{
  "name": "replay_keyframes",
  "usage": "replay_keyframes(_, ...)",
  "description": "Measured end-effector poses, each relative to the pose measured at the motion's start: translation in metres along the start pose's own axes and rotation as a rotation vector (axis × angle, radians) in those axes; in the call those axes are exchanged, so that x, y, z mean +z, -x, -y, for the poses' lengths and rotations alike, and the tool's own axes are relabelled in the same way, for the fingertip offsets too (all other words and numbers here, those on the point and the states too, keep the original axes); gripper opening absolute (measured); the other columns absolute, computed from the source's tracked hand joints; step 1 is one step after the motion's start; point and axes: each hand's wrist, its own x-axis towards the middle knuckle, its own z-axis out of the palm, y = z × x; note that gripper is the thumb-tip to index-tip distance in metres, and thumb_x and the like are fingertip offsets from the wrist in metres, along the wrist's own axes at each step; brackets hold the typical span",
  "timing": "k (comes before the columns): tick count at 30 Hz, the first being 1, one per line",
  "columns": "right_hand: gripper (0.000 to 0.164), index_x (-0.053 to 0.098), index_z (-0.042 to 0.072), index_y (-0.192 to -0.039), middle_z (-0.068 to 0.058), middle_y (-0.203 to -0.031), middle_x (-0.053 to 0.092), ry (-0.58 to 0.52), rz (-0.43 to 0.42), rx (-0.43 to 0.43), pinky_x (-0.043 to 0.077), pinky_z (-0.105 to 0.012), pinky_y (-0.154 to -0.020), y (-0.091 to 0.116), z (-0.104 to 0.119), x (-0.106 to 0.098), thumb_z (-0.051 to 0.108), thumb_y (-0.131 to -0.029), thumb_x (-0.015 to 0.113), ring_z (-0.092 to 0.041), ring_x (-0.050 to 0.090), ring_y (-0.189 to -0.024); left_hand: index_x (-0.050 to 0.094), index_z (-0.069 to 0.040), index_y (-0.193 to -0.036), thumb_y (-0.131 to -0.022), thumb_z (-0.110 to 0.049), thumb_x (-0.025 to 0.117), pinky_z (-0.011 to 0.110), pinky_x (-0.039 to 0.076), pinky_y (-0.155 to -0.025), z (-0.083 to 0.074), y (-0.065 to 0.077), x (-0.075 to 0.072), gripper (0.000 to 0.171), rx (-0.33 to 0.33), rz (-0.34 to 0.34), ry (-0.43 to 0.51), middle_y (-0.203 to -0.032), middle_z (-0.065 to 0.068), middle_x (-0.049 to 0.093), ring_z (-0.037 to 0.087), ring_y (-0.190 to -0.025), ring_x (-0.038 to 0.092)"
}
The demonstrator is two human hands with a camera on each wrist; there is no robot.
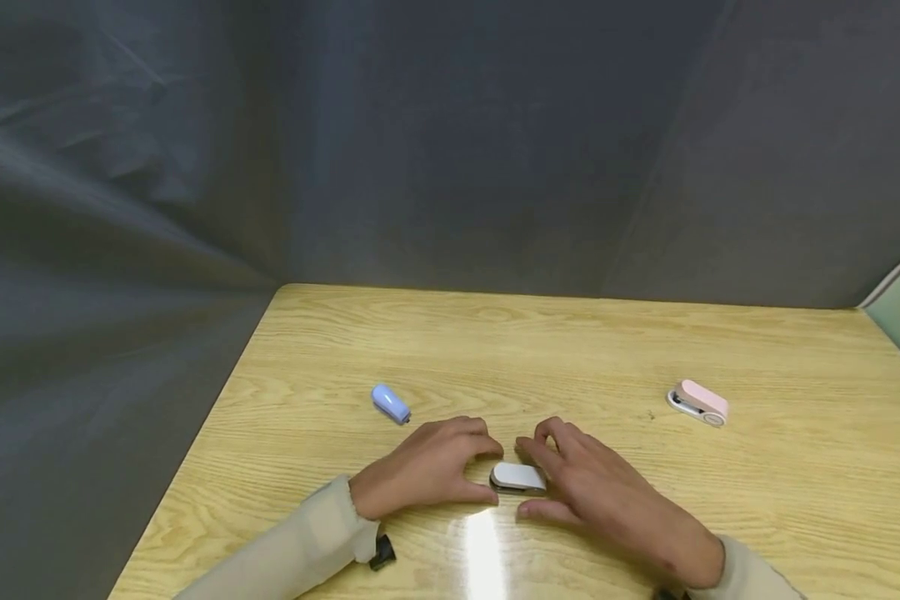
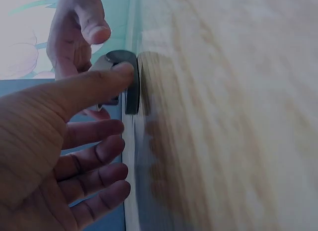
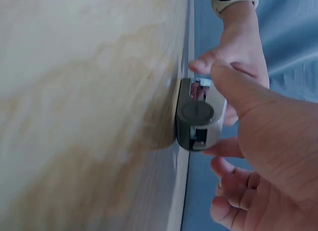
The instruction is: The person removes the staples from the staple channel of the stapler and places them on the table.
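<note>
Have white stapler (image 1: 517, 477) lying on table (image 1: 540, 350), between left hand (image 1: 435, 467) and right hand (image 1: 596, 483). Hold fingers wide of thumb on both, bracketing one end with each. Cannot tell whether touching it. See blue item (image 1: 390, 402) beyond left hand and pink stapler (image 1: 701, 402) farther out beyond right, lying apart from both hands.

Head view: from above, facing forward and down, farthest off; takes in the pale wood-grain table (image 1: 495, 350) back to the dark grey sheet (image 1: 495, 150). Left wrist view: close, low, rolled sideways, table at frame right; looks past the bare left hand (image 1: 435, 468) toward the bare right hand (image 1: 603, 487). Right wrist view: equally close, table at frame left, facing oppositely. Both wrist views share the white-topped, dark-based stapler (image 1: 519, 477).
</note>
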Motion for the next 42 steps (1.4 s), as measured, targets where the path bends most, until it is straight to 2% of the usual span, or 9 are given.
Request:
replay_keyframes(7, 0.045, 0.064, 0.015, -0.119, 0.006, -0.108, 0.042, -0.056, 0.031, 0.072, 0.041, -0.02, -0.059, -0.001, 0.002, 0.001, 0.048, -0.091, 0.076, -0.003, 0.04, -0.072, 0.077, -0.019, -0.111, -0.087, -0.043, 0.084, 0.013, 0.042, -0.066, -0.005, -0.006, 0.003, 0.035, 0.005, 0.033, 0.027, -0.097, -0.014, 0.062, -0.006, -0.077, 0.049)
replay_keyframes(13, 0.037, 0.065, 0.016, -0.119, 0.006, -0.11, 0.043, -0.111, 0.07, 0.115, 0.043, -0.02, -0.059, -0.002, 0.003, 0.0, 0.041, -0.094, 0.076, -0.003, 0.044, -0.073, 0.076, -0.021, -0.1, -0.086, -0.041, 0.085, 0.015, 0.034, -0.056, -0.008, -0.009, 0.005, 0.026, 0.0, 0.026, 0.029, -0.083, -0.016, 0.053, -0.002, -0.067, 0.042)
replay_keyframes(19, 0.031, 0.068, 0.013, -0.117, 0.007, -0.108, 0.047, -0.149, 0.05, 0.087, 0.046, -0.021, -0.063, -0.005, 0.004, 0.001, 0.033, -0.095, 0.077, -0.002, 0.047, -0.077, 0.07, -0.023, -0.089, -0.085, -0.037, 0.086, 0.015, 0.03, -0.053, -0.008, -0.011, 0.006, 0.021, 0.006, 0.019, 0.054, -0.075, -0.015, 0.047, -0.002, -0.063, 0.037)
replay_keyframes(25, 0.023, 0.07, 0.015, -0.11, 0.01, -0.098, 0.049, -0.182, -0.002, 0.033, 0.046, -0.02, -0.065, -0.008, 0.004, 0.003, 0.029, -0.094, 0.079, 0.0, 0.047, -0.076, 0.074, -0.021, -0.092, -0.086, -0.031, 0.086, 0.014, 0.033, -0.055, -0.008, -0.013, 0.007, 0.017, -0.003, 0.019, 0.117, -0.078, -0.016, 0.051, -0.003, -0.065, 0.04)
replay_keyframes(36, 0.014, 0.07, 0.017, -0.1, 0.01, -0.098, 0.053, -0.16, -0.012, 0.019, 0.047, -0.02, -0.063, -0.009, 0.002, 0.004, 0.024, -0.093, 0.08, 0.0, 0.049, -0.076, 0.064, -0.022, -0.083, -0.085, -0.034, 0.087, 0.016, 0.033, -0.056, -0.004, -0.015, 0.005, 0.026, -0.02, 0.037, 0.213, -0.072, -0.013, 0.049, -0.002, -0.063, 0.041)
replay_keyframes(42, 0.013, 0.074, 0.013, -0.099, 0.009, -0.1, 0.057, -0.21, -0.006, 0.034, 0.05, -0.02, -0.065, -0.009, 0.003, 0.005, 0.02, -0.091, 0.081, 0.0, 0.055, -0.078, 0.057, -0.023, -0.076, -0.084, -0.037, 0.087, 0.016, 0.033, -0.055, 0.0, -0.016, 0.006, 0.034, -0.008, 0.064, 0.232, -0.069, -0.014, 0.047, -0.001, -0.061, 0.04)
